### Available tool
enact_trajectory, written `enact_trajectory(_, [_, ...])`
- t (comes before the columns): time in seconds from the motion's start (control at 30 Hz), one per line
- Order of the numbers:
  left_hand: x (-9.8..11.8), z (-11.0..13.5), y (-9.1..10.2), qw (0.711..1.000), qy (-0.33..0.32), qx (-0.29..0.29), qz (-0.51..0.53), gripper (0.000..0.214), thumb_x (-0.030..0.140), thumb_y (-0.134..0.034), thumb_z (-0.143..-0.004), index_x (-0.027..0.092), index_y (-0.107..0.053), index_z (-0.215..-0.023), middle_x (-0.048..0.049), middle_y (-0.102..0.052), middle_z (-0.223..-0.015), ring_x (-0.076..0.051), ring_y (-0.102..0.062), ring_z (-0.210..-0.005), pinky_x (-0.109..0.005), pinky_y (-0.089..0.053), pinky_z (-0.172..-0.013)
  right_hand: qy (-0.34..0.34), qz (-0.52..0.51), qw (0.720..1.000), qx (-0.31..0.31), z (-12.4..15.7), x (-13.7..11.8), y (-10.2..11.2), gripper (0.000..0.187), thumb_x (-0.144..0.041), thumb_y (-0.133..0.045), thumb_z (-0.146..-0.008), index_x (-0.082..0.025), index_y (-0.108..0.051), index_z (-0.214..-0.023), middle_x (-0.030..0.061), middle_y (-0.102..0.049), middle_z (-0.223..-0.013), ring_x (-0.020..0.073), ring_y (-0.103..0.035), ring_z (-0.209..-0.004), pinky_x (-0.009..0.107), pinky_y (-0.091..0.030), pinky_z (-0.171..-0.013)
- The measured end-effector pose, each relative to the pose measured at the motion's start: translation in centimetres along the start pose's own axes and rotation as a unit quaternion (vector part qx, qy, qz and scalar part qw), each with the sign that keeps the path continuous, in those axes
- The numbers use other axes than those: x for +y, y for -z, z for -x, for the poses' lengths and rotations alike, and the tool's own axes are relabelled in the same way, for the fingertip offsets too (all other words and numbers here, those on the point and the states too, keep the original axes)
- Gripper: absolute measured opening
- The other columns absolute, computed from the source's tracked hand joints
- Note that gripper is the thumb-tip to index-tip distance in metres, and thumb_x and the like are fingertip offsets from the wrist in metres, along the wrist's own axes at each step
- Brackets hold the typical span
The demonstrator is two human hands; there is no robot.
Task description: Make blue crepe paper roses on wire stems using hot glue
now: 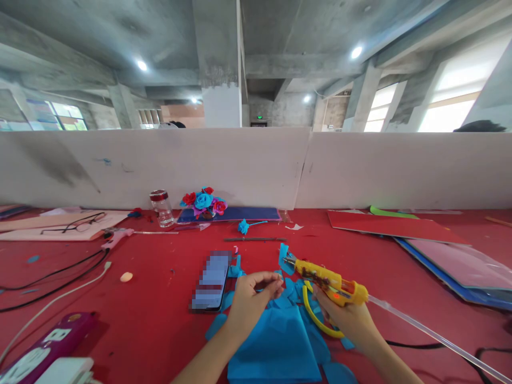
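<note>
Glue gun (328, 282): yellow, held low over the red table (160, 330), just right of centre. Right hand (352, 320) was wrapped tight around its grip, fingers closed under the body. The nozzle pointed left toward the left hand (250, 301). 1 clear glue stick (432, 333) ran out of the back of the gun toward the right edge.

Left hand: thumb and forefinger pinched together near the nozzle. We could not tell what sat between them; too small. Both hands hovered over a heap of blue paper pieces (276, 341).

A phone (211, 280) lay flat just left of the paper, its screen blurred and unreadable. Farther back we noted a paper flower bunch (203, 201), 1 glass jar (162, 208) beside it and spectacles (76, 223) at far left. A purple power strip (48, 344) lay at the near left corner, markings too small to read.
</note>
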State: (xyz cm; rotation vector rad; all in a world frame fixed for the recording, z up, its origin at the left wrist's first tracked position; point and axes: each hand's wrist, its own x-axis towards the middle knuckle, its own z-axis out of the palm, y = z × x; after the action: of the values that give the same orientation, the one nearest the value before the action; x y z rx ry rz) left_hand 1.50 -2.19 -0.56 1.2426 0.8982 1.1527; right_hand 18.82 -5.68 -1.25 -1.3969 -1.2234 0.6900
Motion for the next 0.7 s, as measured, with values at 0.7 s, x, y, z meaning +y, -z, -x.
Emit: enact_trajectory(0.7, [0.23,-0.02,0.02,1.000,0.010,0.011,0.016,0.024,0.034,-0.072,-0.062,0.014,-0.069,-0.073,-0.0035,-0.067,-0.063,-0.016,-0.063,-0.060,-0.026,-0.052,-0.060,0.025,0.035,0.999,0.003,0.07,-0.18,0.18,0.025,-0.036,-0.054,-0.065,-0.022,-0.043,-0.047,-0.0060,-0.039,-0.033,0.0099,-0.038,-0.030,0.021,-0.030,-0.029])
